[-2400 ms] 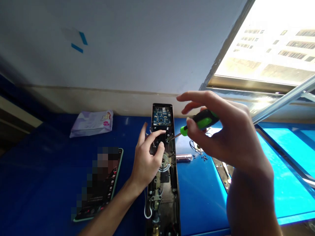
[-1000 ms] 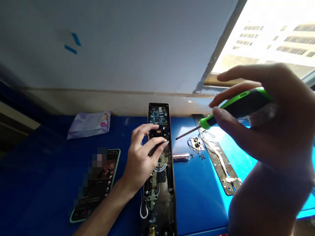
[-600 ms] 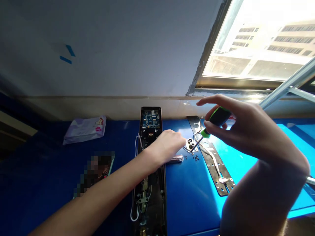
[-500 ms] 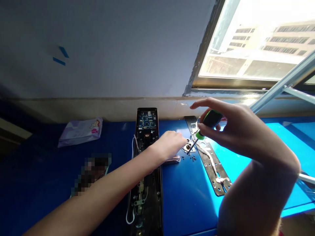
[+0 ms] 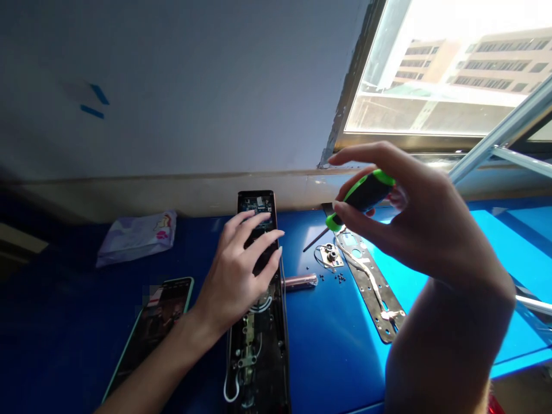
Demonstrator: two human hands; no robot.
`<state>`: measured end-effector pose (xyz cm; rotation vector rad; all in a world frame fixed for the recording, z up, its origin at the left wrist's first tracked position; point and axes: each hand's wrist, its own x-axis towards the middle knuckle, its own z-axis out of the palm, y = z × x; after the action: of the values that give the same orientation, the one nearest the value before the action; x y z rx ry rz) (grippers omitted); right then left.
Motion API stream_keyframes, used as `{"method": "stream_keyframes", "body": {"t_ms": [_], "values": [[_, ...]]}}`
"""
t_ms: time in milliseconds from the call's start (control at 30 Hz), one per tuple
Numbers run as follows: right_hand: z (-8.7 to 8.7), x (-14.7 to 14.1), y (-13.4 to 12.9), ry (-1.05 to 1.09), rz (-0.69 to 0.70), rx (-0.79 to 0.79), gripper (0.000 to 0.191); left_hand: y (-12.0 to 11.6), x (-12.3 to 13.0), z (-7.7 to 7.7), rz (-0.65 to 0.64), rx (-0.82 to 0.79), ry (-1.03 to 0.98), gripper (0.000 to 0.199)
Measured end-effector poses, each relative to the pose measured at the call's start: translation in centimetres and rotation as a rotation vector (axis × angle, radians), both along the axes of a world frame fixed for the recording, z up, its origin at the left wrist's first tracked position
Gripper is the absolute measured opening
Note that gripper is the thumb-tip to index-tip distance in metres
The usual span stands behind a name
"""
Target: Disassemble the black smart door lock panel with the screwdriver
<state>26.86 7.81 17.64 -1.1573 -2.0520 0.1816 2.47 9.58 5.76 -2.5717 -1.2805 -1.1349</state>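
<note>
My left hand is spread over the long black device housing, its fingers apart and hiding the middle of the housing. Past the fingertips part of a blue circuit board shows. My right hand is closed around a green-and-black screwdriver, whose shaft points down to the left, its tip above the blue tabletop. Below that tip lies a small board with a round black part and a wire. Several tiny black screws are scattered near it. A copper-coloured cylinder rests against the housing's right side.
A perforated black plate with a taped cable lies on the right. At the left are a phone and a white-purple packet. Metal ladder-like bars stand at the right by the window. The wall borders the table's back.
My left hand has moved left from beside the small board to over the housing, and its fingers have opened. The screwdriver has risen and tilted flatter, its tip shifting left, off the small board.
</note>
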Motion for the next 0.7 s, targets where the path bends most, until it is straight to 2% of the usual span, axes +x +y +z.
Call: {"method": "stream_keyframes", "body": {"t_ms": [133, 233, 300, 467, 700], "values": [[-0.2, -2.1, -0.3, 0.216, -0.006, 0.136, 0.043, -1.1, -2.4, -2.5, 0.168, -0.072, -0.164, 0.036], [-0.5, -3.9, -0.2, 0.303, 0.025, 0.190, 0.040, -1.5, -3.4, -3.9, 0.186, -0.221, -0.229, 0.045], [-0.6, -5.0, 0.0, 0.272, 0.034, 0.199, 0.035, -1.8, -3.8, -4.5, 0.162, -0.316, -0.276, 0.046], [-1.2, -7.1, 0.5, 0.278, 0.108, 0.157, 0.032, -2.7, -4.2, -5.2, 0.060, -0.458, -0.390, 0.050], [-2.2, -8.9, 1.0, 0.292, 0.139, 0.163, 0.032, -3.5, -3.6, -5.2, 0.038, -0.471, -0.436, 0.046]]}}
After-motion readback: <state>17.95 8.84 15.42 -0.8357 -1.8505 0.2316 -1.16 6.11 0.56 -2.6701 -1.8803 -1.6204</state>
